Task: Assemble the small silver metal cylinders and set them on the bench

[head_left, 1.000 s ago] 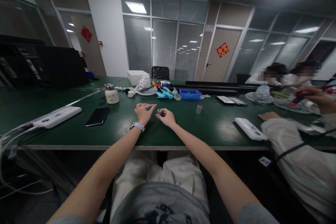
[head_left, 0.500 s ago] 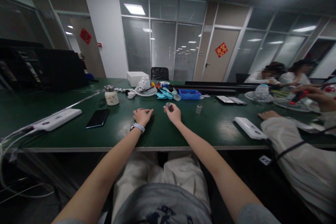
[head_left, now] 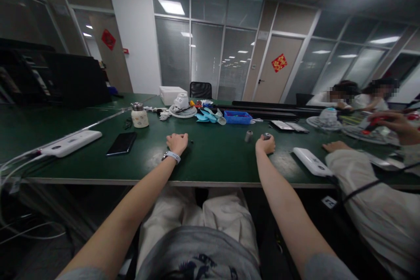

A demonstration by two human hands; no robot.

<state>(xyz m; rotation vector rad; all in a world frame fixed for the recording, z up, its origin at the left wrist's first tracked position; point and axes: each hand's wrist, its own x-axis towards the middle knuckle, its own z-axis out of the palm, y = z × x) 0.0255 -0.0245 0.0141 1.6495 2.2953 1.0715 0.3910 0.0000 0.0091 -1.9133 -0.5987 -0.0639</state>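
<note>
– what's in the right hand [head_left: 265,145]?
– a small grey metallic cylinder [head_left: 267,135], its top showing among the fingers.
– and just left of those fingers?
– a second upright grey cylinder [head_left: 249,136].
– the left hand [head_left: 177,143]?
– curled, a tiny dark piece [head_left: 192,141] right of its fingers.

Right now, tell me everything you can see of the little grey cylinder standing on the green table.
The grey cylinder is small and metallic-looking, with a paler top whose details are too small to make out. It stands upright on the green table, just left of the right hand, which appears not to touch it.
</note>
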